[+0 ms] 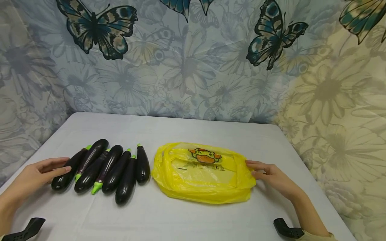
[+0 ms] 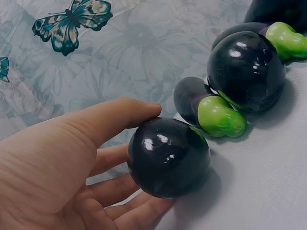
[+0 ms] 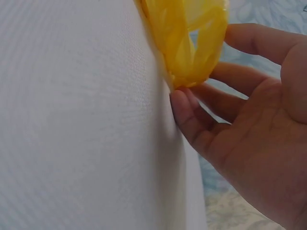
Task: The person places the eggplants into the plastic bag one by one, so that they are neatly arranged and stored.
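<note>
Several glossy dark eggplants with green stem ends lie side by side, slanted, on the left of the white table. My left hand (image 1: pixel 45 170) is at the leftmost eggplant (image 1: pixel 64 177). In the left wrist view, the thumb lies over the top of that eggplant (image 2: pixel 168 158), with the other fingers around its far side and below. A yellow plastic bag (image 1: pixel 205 180) with a duck-face print lies flat right of the eggplants. My right hand (image 1: pixel 277 180) touches the bag's right end with loosely bent fingers. Some fingertips are hidden behind the yellow plastic (image 3: pixel 172 43) in the right wrist view.
The white cloth-covered table (image 1: pixel 193 221) backs onto a curtain (image 1: pixel 187 73) printed with flowers and butterflies. Black wrist mounts (image 1: pixel 286 229) show at both lower sides. The rightmost eggplant (image 1: pixel 142 164) lies close to the bag's left edge.
</note>
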`<state>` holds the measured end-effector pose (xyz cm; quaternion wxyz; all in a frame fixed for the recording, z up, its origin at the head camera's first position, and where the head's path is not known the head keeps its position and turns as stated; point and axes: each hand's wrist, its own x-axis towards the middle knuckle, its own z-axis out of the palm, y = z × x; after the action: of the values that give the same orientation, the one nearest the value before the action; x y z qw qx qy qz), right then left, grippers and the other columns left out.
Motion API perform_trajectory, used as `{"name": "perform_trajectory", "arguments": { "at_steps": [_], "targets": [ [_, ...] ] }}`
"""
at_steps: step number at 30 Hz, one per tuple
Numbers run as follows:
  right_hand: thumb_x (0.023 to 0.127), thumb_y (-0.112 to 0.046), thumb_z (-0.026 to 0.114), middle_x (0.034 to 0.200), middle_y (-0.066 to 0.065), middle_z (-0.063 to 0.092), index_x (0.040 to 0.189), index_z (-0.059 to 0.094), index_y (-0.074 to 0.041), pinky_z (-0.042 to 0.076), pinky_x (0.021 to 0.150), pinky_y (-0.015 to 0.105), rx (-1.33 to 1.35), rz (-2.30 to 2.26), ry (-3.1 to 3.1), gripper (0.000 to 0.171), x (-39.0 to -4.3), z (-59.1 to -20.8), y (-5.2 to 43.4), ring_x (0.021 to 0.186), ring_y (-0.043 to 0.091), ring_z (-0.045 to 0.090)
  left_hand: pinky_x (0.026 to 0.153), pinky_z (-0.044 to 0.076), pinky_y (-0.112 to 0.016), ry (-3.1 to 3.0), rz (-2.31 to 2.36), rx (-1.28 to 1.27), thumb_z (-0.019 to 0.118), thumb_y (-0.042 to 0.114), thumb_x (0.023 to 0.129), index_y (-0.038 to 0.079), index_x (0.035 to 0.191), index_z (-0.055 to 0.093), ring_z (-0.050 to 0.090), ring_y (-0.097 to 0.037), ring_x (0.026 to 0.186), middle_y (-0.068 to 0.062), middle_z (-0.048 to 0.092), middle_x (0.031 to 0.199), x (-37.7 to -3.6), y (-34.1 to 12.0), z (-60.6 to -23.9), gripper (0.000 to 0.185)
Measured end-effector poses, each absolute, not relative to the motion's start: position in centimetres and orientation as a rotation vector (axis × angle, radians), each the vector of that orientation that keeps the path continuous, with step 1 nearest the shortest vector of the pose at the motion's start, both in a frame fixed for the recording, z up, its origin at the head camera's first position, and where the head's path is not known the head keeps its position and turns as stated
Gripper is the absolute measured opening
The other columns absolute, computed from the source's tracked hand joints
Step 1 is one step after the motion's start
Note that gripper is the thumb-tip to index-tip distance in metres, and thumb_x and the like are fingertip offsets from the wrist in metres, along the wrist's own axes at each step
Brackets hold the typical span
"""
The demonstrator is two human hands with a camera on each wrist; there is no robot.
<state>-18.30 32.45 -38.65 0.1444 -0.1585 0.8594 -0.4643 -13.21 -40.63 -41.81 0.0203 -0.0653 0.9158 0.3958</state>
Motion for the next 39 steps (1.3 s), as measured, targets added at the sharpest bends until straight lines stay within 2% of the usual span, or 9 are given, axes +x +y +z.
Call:
{"name": "perform_trajectory", "arguments": {
  "at_steps": [3, 5, 9, 13, 18, 28, 35, 38, 39],
  "targets": [
    [0.099, -0.025, 0.062, 0.151, 0.011, 0.041, 0.137, 0.059, -0.008, 0.030, 0.105, 0.062, -0.483, -1.301, 2.505, 0.042, -18.3, -38.7, 32.5, 0.142, 0.039, 0.023, 0.064, 0.049, -0.022, 2.862, 1.259, -0.223, 0.067, 0.048, 0.092, 0.006, 0.143, 0.049, 0.045, 0.012, 0.094, 0.026, 0.053, 0.112, -13.1, -41.0, -42.0, 0.068],
    [0.098, -0.026, 0.063, 0.151, 0.011, 0.041, 0.137, 0.059, -0.008, 0.032, 0.104, 0.061, -0.489, -1.290, 2.510, 0.042, -18.4, -38.8, 32.5, 0.142, 0.038, 0.024, 0.062, 0.050, -0.022, 2.855, 1.286, -0.224, 0.067, 0.046, 0.093, 0.004, 0.143, 0.049, 0.043, 0.016, 0.091, 0.019, 0.056, 0.115, -13.1, -41.1, -42.1, 0.067],
    [0.097, -0.026, 0.065, 0.151, 0.012, 0.040, 0.137, 0.059, -0.007, 0.032, 0.104, 0.062, -0.481, -1.296, 2.501, 0.044, -18.2, -38.8, 32.6, 0.140, 0.040, 0.026, 0.063, 0.052, -0.024, 2.846, 1.282, -0.240, 0.065, 0.048, 0.093, 0.003, 0.144, 0.047, 0.041, 0.016, 0.090, 0.014, 0.054, 0.121, -13.3, -41.1, -42.2, 0.070],
    [0.097, -0.026, 0.065, 0.152, 0.013, 0.038, 0.138, 0.058, -0.006, 0.029, 0.104, 0.065, -0.478, -1.294, 2.494, 0.046, -18.2, -38.7, 32.7, 0.138, 0.042, 0.030, 0.064, 0.052, -0.022, 2.824, 1.331, -0.248, 0.064, 0.048, 0.094, 0.004, 0.145, 0.047, 0.042, 0.018, 0.091, 0.025, 0.047, 0.116, -13.2, -41.1, -42.0, 0.069],
    [0.097, -0.025, 0.065, 0.153, 0.014, 0.036, 0.138, 0.057, -0.004, 0.025, 0.105, 0.068, -0.464, -1.318, 2.466, 0.047, -18.1, -38.7, 32.6, 0.139, 0.044, 0.027, 0.066, 0.052, -0.021, 2.792, 1.370, -0.262, 0.062, 0.049, 0.095, 0.007, 0.145, 0.047, 0.041, 0.018, 0.092, 0.016, 0.047, 0.124, -13.2, -40.9, -41.5, 0.067],
    [0.096, -0.023, 0.066, 0.153, 0.015, 0.036, 0.139, 0.056, -0.003, 0.027, 0.105, 0.065, -0.450, -1.316, 2.460, 0.048, -18.1, -38.7, 32.5, 0.139, 0.043, 0.027, 0.064, 0.046, -0.015, 2.712, 1.603, -0.241, 0.062, 0.036, 0.099, 0.023, 0.141, 0.050, 0.047, 0.019, 0.094, 0.025, 0.042, 0.119, -12.8, -40.1, -40.4, 0.046],
    [0.097, -0.024, 0.065, 0.153, 0.015, 0.036, 0.139, 0.056, -0.004, 0.031, 0.104, 0.063, -0.462, -1.290, 2.470, 0.048, -18.2, -38.6, 32.4, 0.138, 0.043, 0.029, 0.077, 0.052, -0.029, 2.784, 1.495, -0.305, 0.062, 0.045, 0.096, 0.018, 0.150, 0.041, 0.046, 0.004, 0.105, 0.019, 0.042, 0.124, -12.5, -38.8, -39.4, 0.064],
    [0.097, -0.024, 0.065, 0.153, 0.015, 0.036, 0.139, 0.056, -0.004, 0.035, 0.104, 0.057, -0.462, -1.276, 2.481, 0.048, -18.1, -38.5, 32.4, 0.138, 0.042, 0.029, 0.078, 0.053, -0.028, 2.800, 1.481, -0.270, 0.063, 0.044, 0.096, 0.018, 0.151, 0.041, 0.046, 0.004, 0.106, 0.020, 0.043, 0.124, -12.4, -38.3, -39.2, 0.064],
    [0.097, -0.024, 0.065, 0.153, 0.015, 0.036, 0.139, 0.056, -0.005, 0.038, 0.103, 0.052, -0.464, -1.270, 2.484, 0.048, -18.1, -38.5, 32.4, 0.138, 0.042, 0.029, 0.071, 0.052, -0.022, 2.808, 1.480, -0.258, 0.063, 0.043, 0.096, 0.018, 0.150, 0.042, 0.045, 0.008, 0.102, 0.021, 0.044, 0.123, -12.4, -38.1, -39.1, 0.063]
  ]
}}
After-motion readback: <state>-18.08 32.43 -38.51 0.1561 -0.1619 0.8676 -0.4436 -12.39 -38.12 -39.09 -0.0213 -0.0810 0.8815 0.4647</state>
